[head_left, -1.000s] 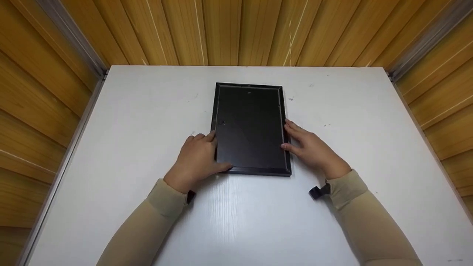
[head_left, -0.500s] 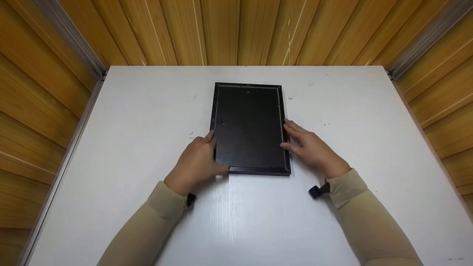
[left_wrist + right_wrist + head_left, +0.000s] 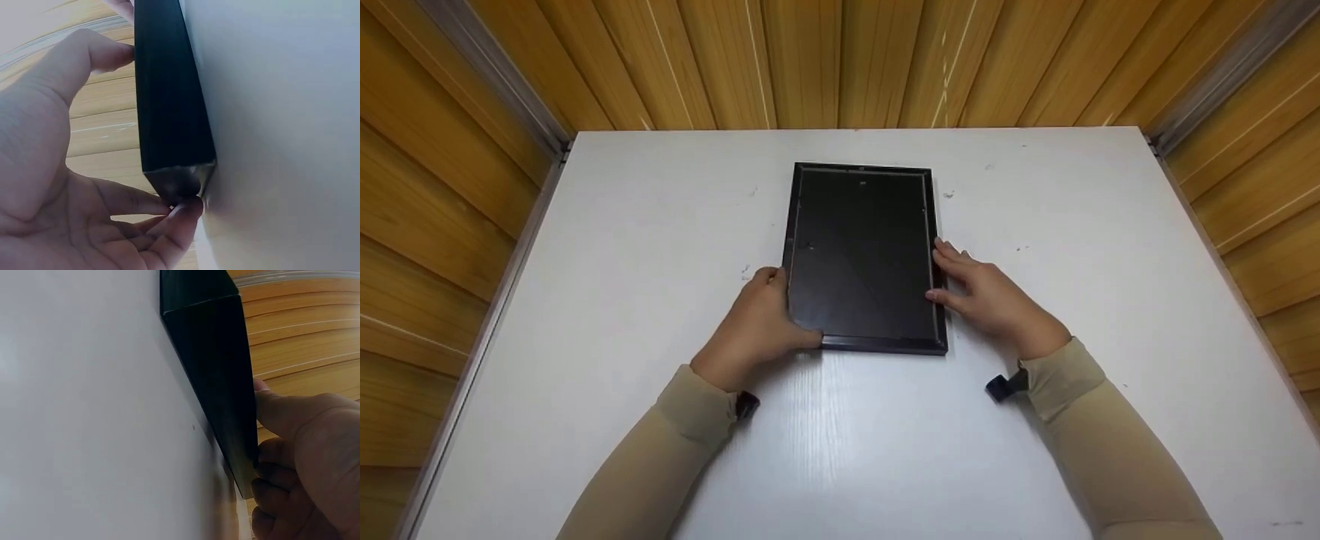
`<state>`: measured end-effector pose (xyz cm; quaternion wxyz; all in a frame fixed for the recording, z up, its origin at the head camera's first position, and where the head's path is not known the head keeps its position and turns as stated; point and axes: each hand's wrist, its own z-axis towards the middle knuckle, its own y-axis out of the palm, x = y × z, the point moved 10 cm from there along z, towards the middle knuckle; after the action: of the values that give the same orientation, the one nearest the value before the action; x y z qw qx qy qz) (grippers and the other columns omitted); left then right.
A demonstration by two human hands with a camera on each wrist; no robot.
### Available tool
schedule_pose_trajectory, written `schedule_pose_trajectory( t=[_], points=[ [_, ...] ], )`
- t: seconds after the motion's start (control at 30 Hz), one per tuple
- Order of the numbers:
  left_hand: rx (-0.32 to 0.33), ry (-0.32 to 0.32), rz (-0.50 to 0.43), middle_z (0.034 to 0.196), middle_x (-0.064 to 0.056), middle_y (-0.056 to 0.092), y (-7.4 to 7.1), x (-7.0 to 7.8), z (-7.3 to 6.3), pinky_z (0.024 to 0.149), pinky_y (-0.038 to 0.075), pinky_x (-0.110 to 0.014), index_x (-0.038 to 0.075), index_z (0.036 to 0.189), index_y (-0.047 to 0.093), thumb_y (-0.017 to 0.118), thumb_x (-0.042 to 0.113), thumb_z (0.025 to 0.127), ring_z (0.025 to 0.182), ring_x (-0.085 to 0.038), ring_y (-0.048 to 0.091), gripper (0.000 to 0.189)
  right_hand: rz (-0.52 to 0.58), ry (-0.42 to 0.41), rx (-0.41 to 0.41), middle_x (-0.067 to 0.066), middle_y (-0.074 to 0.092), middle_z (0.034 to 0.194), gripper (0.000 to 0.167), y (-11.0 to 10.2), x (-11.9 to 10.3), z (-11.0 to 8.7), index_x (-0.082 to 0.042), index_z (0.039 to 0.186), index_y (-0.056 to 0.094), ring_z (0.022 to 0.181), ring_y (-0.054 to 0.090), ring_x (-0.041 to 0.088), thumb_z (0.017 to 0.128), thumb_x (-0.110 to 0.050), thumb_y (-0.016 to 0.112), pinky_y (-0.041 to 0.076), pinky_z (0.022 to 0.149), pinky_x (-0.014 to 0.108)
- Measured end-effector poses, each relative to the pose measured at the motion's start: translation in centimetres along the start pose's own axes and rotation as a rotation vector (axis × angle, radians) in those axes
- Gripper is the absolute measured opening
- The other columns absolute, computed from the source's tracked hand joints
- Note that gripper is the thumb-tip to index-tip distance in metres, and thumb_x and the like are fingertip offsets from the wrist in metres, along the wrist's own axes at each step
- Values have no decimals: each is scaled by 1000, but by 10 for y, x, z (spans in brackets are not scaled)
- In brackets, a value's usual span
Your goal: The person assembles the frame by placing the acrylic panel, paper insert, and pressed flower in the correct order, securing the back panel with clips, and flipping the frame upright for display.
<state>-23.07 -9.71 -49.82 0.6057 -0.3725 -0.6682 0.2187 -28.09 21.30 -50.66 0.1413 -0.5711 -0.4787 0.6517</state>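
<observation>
A black picture frame (image 3: pixel 861 255) lies back side up on the white table in the head view, its near edge towards me. My left hand (image 3: pixel 757 319) grips its near left corner, thumb on the near edge and fingers along the left side. In the left wrist view, fingertips (image 3: pixel 188 211) of that hand touch the frame's lower side edge, close to the tabletop. My right hand (image 3: pixel 990 304) holds the right side, thumb on the rim and fingers against the outer edge. The right wrist view shows the frame's dark outer side (image 3: pixel 219 371) beside the thumb and bent fingers.
The white tabletop (image 3: pixel 660 202) carries small scuff marks around the frame. Wood-look panel walls (image 3: pixel 877 60) stand behind and on both sides, with grey metal posts at the corners. A small black device (image 3: pixel 1001 388) sits at the right wrist.
The left hand's fingers have shifted slightly towards me along the left edge, and its thumb has slid from the frame's back to the near edge. The right hand stays in nearly the same place.
</observation>
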Motion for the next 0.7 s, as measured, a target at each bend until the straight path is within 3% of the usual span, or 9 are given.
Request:
schedule_pose_trajectory(
  t=[0.2,0.43,0.7],
  points=[
    [5,-6,-29,169,-27,50,-2,1,0,125,53,-55,-4,166,49,96,37,73,147,-43,59,112,5,3,-4,4,22,190,81,-1,1,2,-4,174,38,175,23,43,111,-40,75,21,144,62],
    [5,-47,-87,167,-25,50,-1,0,-1,126,52,-54,-10,163,47,96,28,75,144,-40,58,108,13,-3,-1,2,23,189,83,-2,1,2,-5,174,38,174,23,47,110,-42,76,21,144,62],
    [32,-46,-117,163,-25,54,-1,2,-1,122,54,-52,-8,158,53,98,24,71,136,-37,61,103,11,2,-12,1,22,190,83,-1,3,1,-5,174,38,175,22,44,110,-41,75,20,144,61]
  ],
)
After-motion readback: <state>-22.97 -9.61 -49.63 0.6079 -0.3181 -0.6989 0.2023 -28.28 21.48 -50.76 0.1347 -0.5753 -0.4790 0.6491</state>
